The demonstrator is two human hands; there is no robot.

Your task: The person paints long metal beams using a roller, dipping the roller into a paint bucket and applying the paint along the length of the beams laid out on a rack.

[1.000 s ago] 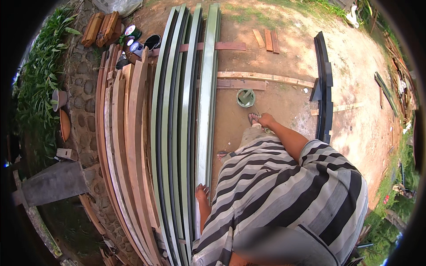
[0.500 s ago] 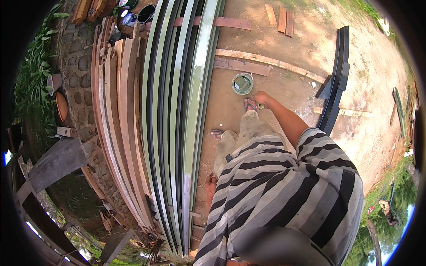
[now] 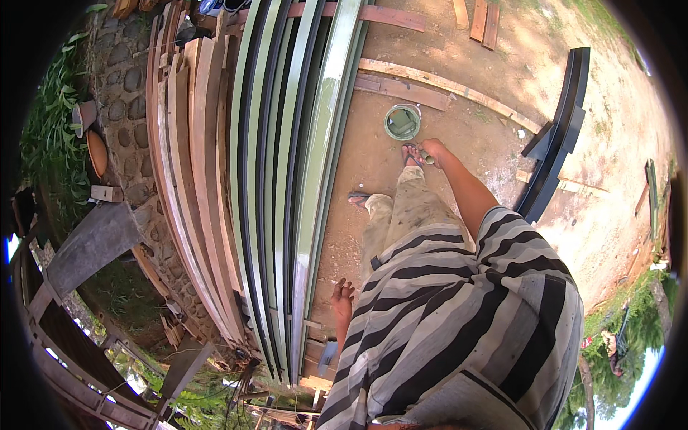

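Observation:
My right hand (image 3: 434, 150) is closed around a short, pale green cylinder (image 3: 428, 158), possibly a paint roller; its far part is hidden. Just beyond that hand, on the dirt, stands a round bucket (image 3: 388, 127) with green paint inside, close to my sandalled foot (image 3: 411, 155). My left hand (image 3: 343, 294) hangs low at my side with its fingers apart, holding nothing. To its left runs a row of long beams (image 3: 307, 208), painted green, with dark gaps between them. The nearest one has a wet-looking shine.
Left of the beams lies a stack of long wooden planks (image 3: 204, 172) beside a stone wall (image 3: 129, 115). Wooden strips (image 3: 459, 89) cross the ground beyond the bucket. A dark beam (image 3: 555, 154) lies to the right, and short boards (image 3: 485, 25) lie farther off.
My left hand has come farther out from beside my shirt, fingers now visible and spread. The right hand still grips the cylinder near the bucket. The view has shifted slightly.

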